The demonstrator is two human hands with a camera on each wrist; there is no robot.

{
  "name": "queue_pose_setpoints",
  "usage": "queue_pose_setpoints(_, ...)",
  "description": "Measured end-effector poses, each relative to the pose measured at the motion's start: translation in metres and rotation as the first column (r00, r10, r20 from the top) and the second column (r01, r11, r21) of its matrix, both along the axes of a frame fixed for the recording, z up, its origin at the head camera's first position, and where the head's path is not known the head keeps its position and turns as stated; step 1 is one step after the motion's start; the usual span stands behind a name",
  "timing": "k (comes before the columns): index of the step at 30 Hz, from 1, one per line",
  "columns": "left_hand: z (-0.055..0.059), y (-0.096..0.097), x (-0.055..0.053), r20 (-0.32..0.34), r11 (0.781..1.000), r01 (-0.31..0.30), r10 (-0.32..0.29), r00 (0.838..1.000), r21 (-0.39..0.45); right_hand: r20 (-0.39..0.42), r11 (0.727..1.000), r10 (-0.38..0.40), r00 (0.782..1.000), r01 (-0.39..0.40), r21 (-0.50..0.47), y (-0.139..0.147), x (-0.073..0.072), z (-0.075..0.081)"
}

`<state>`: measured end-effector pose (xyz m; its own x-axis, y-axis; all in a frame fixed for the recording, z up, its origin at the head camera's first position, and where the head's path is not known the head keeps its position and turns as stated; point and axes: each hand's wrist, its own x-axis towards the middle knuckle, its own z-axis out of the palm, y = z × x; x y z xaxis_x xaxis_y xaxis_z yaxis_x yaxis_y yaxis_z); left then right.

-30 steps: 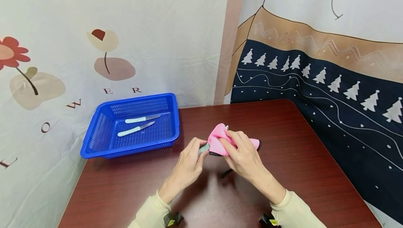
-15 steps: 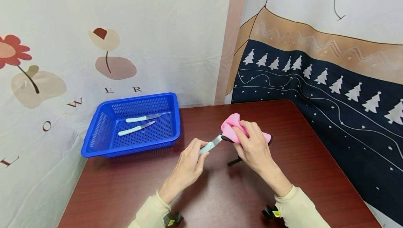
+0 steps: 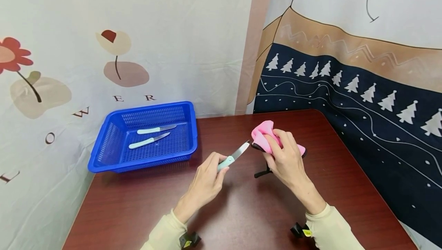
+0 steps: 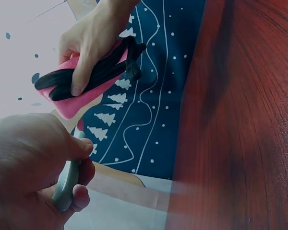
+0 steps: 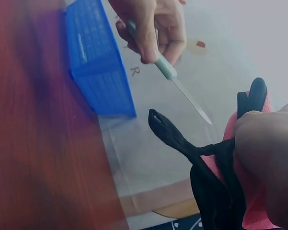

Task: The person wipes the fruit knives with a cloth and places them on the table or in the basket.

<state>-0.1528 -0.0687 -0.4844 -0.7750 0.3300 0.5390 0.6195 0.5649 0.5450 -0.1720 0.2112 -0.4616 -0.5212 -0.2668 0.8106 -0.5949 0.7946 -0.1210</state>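
Observation:
My left hand (image 3: 203, 179) grips the pale green handle of a small knife (image 3: 238, 152), its bare blade pointing up and to the right. In the right wrist view the whole blade (image 5: 192, 101) shows, apart from the cloth. A folded pink cloth (image 3: 263, 132) with black edging is pinched in my right hand (image 3: 284, 160), just beyond the knife's tip. From the cloth hangs a black loop (image 5: 170, 132). Most of the blade is hidden in the left wrist view, where the handle (image 4: 67, 184) lies across my curled fingers.
At the left of the brown table (image 3: 145, 208) stands a blue plastic basket (image 3: 103, 162). Inside it lie two knives with pale handles, an upper knife (image 3: 148, 131) and a lower knife (image 3: 142, 143). Printed fabric (image 3: 193, 43) hangs behind the table and along its right side.
My right hand has drawn the pink cloth along and off the blade, moving up and right. The blade, covered at first, is now bare. My left hand has stayed nearly still with the knife.

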Motion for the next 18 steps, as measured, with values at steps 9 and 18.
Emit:
queue_pose_setpoints(9,0.0,0.001,-0.001,-0.014,1.0,0.002,-0.002,1.0,-0.004,-0.046,0.985,0.169,0.985,-0.167,0.047,-0.026,0.009,-0.008)
queue_pose_setpoints(18,-0.002,0.0,-0.003,-0.074,1.0,0.03,-0.03,0.997,0.0,-0.067,0.955,0.259,0.964,-0.245,0.168,-0.048,0.017,-0.019)
